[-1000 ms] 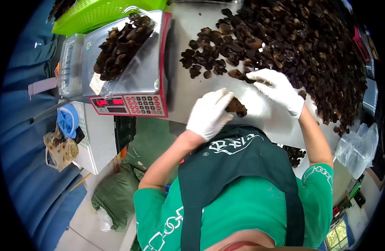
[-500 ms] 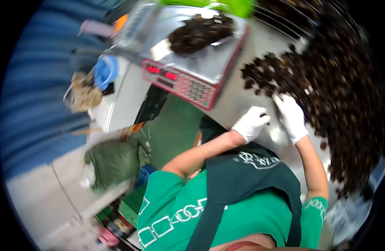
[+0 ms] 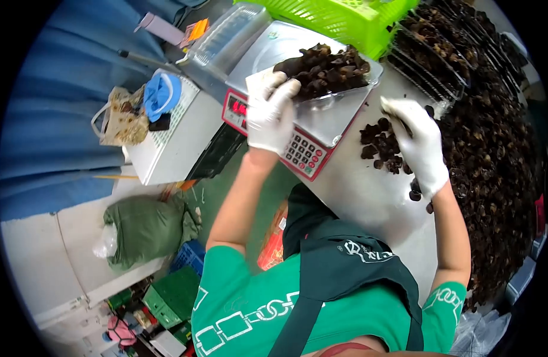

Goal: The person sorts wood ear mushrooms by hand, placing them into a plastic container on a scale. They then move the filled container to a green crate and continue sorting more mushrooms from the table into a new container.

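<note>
My left hand (image 3: 269, 110), in a white glove, reaches over the red weighing scale (image 3: 297, 143) and touches the near edge of the clear plastic tray (image 3: 339, 95) full of dark dried fungus (image 3: 324, 68) on the scale pan. Whether it holds any pieces I cannot tell. My right hand (image 3: 418, 141), also gloved, rests with fingers apart on a small heap of loose dried fungus (image 3: 378, 143) on the steel table (image 3: 369, 196), beside the big pile (image 3: 494, 160).
A green plastic basket (image 3: 339, 18) and stacked filled clear trays (image 3: 425, 68) stand behind the scale. Left of it are a white machine (image 3: 167, 143) with a blue cap and cloth bag, and a clear box (image 3: 223, 38). A green sack (image 3: 149, 229) lies on the floor.
My left hand has moved from the table in front of me up to the tray on the scale. My right hand shifted to the small heap. The view has swung left.
</note>
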### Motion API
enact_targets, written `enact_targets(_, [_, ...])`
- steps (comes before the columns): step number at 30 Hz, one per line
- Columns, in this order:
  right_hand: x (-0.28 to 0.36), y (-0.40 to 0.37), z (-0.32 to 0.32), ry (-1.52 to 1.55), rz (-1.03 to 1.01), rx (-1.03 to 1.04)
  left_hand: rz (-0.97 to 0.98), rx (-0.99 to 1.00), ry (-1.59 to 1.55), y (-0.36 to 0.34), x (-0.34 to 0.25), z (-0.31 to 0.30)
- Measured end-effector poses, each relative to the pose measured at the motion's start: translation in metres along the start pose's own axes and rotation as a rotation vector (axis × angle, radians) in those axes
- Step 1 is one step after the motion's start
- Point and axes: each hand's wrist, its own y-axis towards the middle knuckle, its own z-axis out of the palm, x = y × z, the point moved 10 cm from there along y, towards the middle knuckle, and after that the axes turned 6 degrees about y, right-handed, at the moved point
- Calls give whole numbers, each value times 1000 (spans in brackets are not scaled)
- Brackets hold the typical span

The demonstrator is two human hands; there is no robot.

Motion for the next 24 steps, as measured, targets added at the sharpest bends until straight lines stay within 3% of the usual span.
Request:
enact_targets(3, [-9, 60, 21, -63, -146, -57, -84, 48, 68, 9, 38, 16])
enact_targets(6, [-28, 102, 46, -175, -181, -63, -179, 320, 117, 4, 57, 40])
enact_targets(8, [-47, 114, 70, -214, -69, 116, -166, 405, 82, -2, 54, 45])
enact_targets(10, [-57, 113, 89, -249, -78, 263, -297, 432, -5, -5, 57, 39])
enact_targets(11, [-65, 114, 91, -221, -75, 252, -366, 374, -98, -11, 65, 36])
enact_targets(14, [-59, 120, 74, -82, -39, 115, -335, 286, 16, -13, 65, 25])
enact_targets(16, [-57, 126, 63, -43, -57, 50, -392, 427, -90, -20, 67, 40])
enact_targets(19, [-48, 133, 44, 8, -61, -62, -339, 330, -91, -18, 62, 36])
enact_targets(22, [-45, 135, 48, -53, -99, -67, -328, 232, -69, -20, 61, 25])
enact_targets(24, [-56, 128, 71, -125, -108, 90, -324, 188, -72, -25, 66, 21])
